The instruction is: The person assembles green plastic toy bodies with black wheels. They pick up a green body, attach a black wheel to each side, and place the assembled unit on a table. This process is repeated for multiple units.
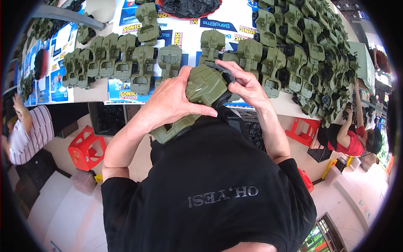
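An olive-green toy military truck (205, 86) is held up at the near edge of the table, its rear end tilted down to the left against my black shirt. My left hand (168, 103) wraps round its body, with the thumb stretched along the near side. At the truck's right end, the fingers and thumb of my right hand (249, 86) pinch a dark grey piece (226, 72) against it. A black wheel (222, 99) shows just below that piece. How the piece meets the truck is hidden by my fingers.
Rows of similar green trucks (110, 54) stand left along the table, with many more trucks (294, 63) crowded on the right. A red basin (191, 9) of dark grey parts sits at the back. Red stools (86, 148) stand below; people work at both sides.
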Tool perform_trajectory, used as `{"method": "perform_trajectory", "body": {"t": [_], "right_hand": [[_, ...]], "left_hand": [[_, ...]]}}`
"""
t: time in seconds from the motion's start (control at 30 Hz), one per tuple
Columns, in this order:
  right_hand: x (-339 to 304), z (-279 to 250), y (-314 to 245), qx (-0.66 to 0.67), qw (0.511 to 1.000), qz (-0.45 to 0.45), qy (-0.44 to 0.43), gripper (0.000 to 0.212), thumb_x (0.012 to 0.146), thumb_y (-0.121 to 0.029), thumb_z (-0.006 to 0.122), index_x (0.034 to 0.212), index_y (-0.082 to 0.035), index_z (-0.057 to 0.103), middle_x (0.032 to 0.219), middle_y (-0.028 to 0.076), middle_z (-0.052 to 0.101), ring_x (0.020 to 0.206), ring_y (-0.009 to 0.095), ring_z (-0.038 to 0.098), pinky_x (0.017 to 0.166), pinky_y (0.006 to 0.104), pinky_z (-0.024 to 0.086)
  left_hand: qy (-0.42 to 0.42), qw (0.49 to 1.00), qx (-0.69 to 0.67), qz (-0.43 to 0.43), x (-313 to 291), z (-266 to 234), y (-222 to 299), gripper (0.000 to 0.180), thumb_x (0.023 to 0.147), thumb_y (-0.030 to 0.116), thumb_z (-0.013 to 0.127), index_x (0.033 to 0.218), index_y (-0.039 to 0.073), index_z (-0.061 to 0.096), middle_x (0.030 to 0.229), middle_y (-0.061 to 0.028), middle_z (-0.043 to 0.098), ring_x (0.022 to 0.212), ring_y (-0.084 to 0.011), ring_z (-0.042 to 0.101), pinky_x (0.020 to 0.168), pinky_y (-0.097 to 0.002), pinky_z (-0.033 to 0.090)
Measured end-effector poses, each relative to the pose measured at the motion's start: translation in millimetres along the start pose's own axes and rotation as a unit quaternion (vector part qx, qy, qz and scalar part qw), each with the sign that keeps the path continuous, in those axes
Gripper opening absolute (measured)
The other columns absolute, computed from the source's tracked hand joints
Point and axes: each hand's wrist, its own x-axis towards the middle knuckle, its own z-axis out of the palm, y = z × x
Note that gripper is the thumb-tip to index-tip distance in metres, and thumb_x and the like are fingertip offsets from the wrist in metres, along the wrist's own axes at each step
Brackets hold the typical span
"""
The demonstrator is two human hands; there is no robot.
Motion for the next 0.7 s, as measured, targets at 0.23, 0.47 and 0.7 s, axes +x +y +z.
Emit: {"method": "perform_trajectory", "body": {"t": [0.23, 0.47, 0.7], "right_hand": [[7, 0, -9, -0.004, 1.000, 0.027, -0.007, 0.056, 0.090, -0.035, 0.056, 0.133, -0.001, 0.043, 0.120, 0.007, 0.045, 0.110, 0.015, 0.042, 0.096, 0.0289, 0.033], [4, -2, -8, 0.003, 0.999, 0.039, -0.018, 0.053, 0.092, -0.035, 0.052, 0.133, -0.001, 0.044, 0.124, 0.007, 0.044, 0.113, 0.017, 0.042, 0.097, 0.0303, 0.033], [1, 0, -16, -0.084, 0.995, 0.037, -0.034, 0.051, 0.094, -0.034, 0.049, 0.134, -0.002, 0.043, 0.125, 0.008, 0.043, 0.113, 0.017, 0.043, 0.096, 0.0306, 0.035]], "left_hand": [[-0.025, 0.997, -0.072, -0.017, 5, -4, 0, 0.095, 0.055, 0.060, 0.079, 0.111, -0.008, 0.046, 0.092, -0.0218, 0.064, 0.092, -0.0308, 0.064, 0.083, -0.0362, 0.048], [-0.055, 0.991, -0.116, -0.049, 5, -2, -5, 0.097, 0.054, 0.062, 0.078, 0.115, -0.008, 0.046, 0.100, -0.0210, 0.062, 0.098, -0.0296, 0.061, 0.088, -0.0356, 0.045], [-0.037, 0.992, -0.115, -0.045, 3, 3, -13, 0.099, 0.054, 0.061, 0.079, 0.116, -0.008, 0.046, 0.101, -0.0208, 0.062, 0.098, -0.0292, 0.061, 0.088, -0.0347, 0.045]]}}
